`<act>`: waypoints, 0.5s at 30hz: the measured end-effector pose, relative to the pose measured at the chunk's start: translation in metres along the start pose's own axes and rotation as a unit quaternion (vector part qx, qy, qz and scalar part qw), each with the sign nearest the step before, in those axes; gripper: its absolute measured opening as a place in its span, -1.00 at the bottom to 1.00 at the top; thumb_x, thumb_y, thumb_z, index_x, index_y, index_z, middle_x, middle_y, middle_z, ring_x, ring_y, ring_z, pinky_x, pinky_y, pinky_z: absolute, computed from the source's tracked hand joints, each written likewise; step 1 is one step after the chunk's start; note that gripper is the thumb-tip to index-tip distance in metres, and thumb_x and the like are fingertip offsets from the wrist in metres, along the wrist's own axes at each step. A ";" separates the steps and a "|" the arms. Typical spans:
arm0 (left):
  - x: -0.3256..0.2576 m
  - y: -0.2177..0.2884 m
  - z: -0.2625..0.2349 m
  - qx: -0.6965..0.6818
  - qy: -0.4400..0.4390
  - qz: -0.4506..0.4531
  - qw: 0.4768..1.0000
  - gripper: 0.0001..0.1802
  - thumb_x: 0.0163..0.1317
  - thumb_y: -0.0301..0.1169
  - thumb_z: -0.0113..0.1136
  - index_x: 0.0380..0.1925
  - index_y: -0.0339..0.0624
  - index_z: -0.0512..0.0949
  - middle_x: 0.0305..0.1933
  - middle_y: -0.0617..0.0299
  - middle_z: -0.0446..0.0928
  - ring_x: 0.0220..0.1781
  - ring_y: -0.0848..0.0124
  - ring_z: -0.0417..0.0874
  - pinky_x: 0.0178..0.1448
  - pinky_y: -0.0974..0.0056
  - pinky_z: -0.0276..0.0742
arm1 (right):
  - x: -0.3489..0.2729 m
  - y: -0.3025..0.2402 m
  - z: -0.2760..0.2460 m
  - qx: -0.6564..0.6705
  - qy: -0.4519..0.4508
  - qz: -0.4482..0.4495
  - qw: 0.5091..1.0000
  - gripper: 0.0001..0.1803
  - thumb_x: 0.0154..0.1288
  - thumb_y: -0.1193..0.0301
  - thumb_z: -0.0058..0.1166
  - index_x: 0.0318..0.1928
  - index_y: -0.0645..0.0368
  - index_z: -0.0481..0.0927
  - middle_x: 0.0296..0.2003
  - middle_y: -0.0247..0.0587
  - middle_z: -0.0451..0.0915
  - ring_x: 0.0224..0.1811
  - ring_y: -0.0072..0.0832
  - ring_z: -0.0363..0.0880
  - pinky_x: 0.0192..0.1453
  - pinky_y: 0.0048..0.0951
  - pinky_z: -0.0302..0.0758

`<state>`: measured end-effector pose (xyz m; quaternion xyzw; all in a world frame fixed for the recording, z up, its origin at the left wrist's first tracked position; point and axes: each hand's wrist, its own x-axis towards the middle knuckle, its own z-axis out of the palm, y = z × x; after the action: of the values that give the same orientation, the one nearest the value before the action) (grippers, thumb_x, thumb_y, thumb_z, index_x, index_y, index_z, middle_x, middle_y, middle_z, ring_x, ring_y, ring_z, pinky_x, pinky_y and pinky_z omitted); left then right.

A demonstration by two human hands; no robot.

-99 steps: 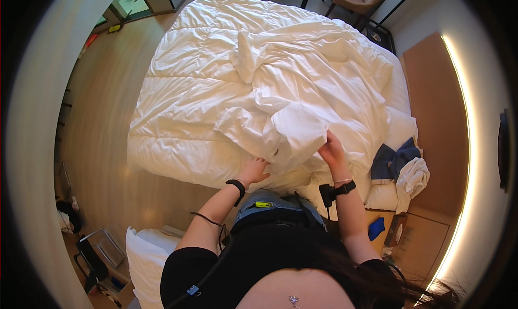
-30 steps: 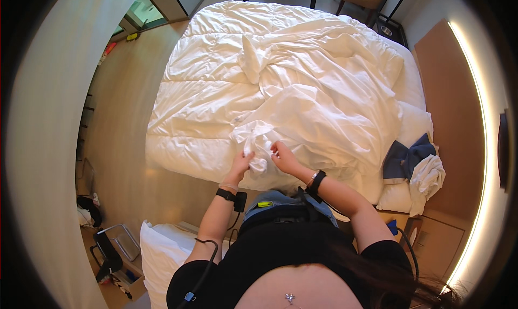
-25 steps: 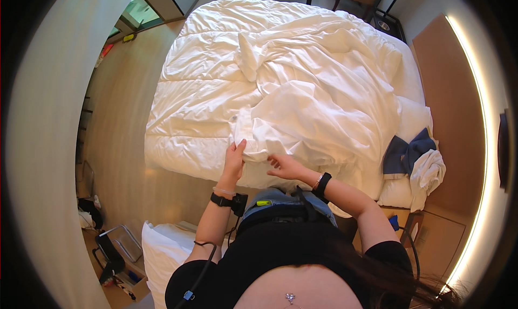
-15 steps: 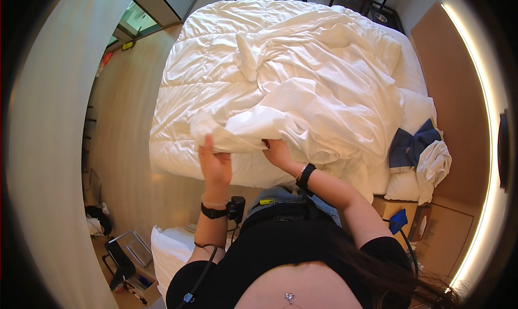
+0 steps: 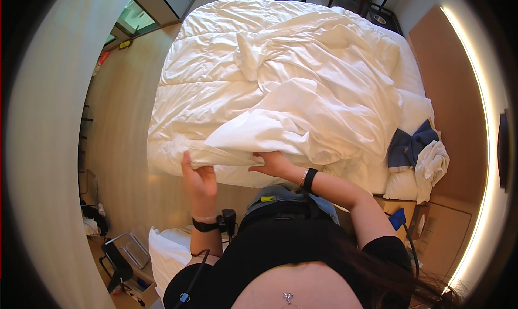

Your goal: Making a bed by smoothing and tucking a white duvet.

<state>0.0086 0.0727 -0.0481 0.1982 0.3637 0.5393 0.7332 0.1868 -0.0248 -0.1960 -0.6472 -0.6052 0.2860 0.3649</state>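
Note:
A loose, wrinkled white bed cover (image 5: 302,104) lies bunched over a stitched white duvet (image 5: 199,66) on the bed. My left hand (image 5: 200,184) is at the cover's near left edge, one digit pointing up and the other fingers curled in at the cloth. That edge hangs in a fold between my hands. My right hand (image 5: 274,164) is at the same near edge, further right, with its thumb and a finger apart against the cloth. Part of its fingers are hidden by the fabric.
A blue cloth (image 5: 413,144) and a crumpled white cloth (image 5: 433,160) lie by the pillow at the headboard (image 5: 448,93). Behind me to the left is another white bedding piece (image 5: 170,252). Wooden floor (image 5: 116,125) runs along the bed's left side.
Both hands have come down and nearer to me, the left one also further left. The cover's near edge has been drawn out flatter and lower. My right fingers have spread apart.

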 end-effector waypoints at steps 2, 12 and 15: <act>-0.021 -0.002 0.012 -0.004 -0.037 -0.005 0.999 -0.56 0.42 -0.20 -0.09 0.12 -0.30 0.37 0.19 0.09 0.46 0.22 0.30 0.47 0.30 0.17 0.38 | 0.016 -0.032 -0.006 -0.012 -0.008 -0.008 1.000 -0.66 0.16 0.26 0.22 -0.12 0.20 0.59 -0.19 -0.05 0.62 -0.12 -0.15 0.58 0.00 -0.22 0.47; -0.045 0.028 0.015 -0.019 -0.024 0.057 0.998 -0.50 0.42 -0.13 -0.13 0.16 -0.30 0.36 0.22 0.08 0.44 0.26 0.25 0.43 0.35 0.11 0.31 | -0.009 0.064 0.028 -0.057 0.102 -0.096 0.988 -0.72 0.27 0.31 0.06 -0.11 0.24 0.55 -0.22 0.05 0.59 -0.10 -0.05 0.53 0.00 -0.16 0.43; -0.004 0.043 -0.001 0.010 -0.016 0.107 0.994 -0.50 0.38 -0.14 -0.03 0.15 -0.30 0.35 0.16 0.13 0.48 0.19 0.27 0.49 0.28 0.15 0.40 | -0.033 0.117 0.025 -0.089 0.096 -0.081 0.988 -0.73 0.28 0.32 0.04 -0.11 0.24 0.55 -0.24 0.06 0.58 -0.12 -0.05 0.53 -0.01 -0.16 0.43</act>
<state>-0.0211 0.0839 -0.0182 0.2520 0.3345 0.6077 0.6748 0.2307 -0.0543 -0.3085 -0.6507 -0.6404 0.1368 0.3843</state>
